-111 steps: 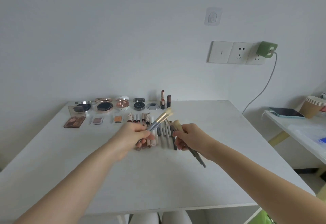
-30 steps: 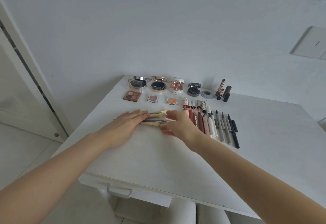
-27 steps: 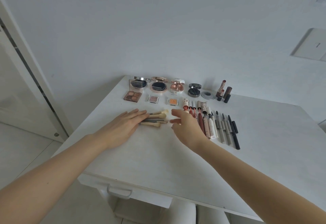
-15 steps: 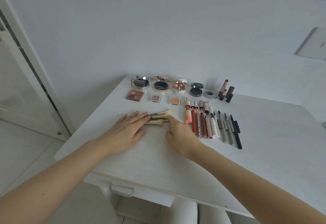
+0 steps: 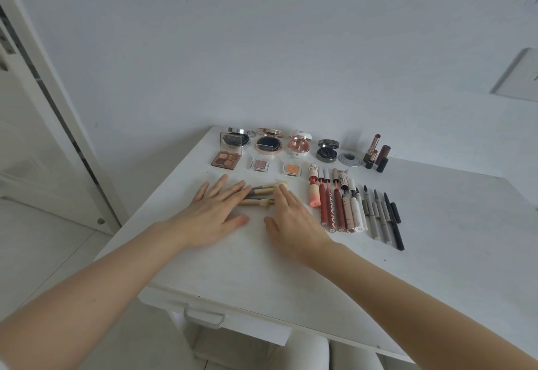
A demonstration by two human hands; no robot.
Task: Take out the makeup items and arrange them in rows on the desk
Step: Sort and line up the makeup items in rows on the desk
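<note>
While both hands (image 5: 256, 215) lie flat with straight fingers, the makeup brushes (image 5: 262, 194) lie between their fingertips.

white desk (image 5: 436, 267) | back row: compacts (image 5: 268, 144); lipsticks (image 5: 377, 152) | front: tubes, pencils (image 5: 353, 209); brushes (image 5: 262, 193)

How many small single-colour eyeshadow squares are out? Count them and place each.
2. The pinkish-brown eyeshadow lies before the gold-rimmed compact; the orange eyeshadow lies to its right, before the pink compact. None looks hidden.
</note>
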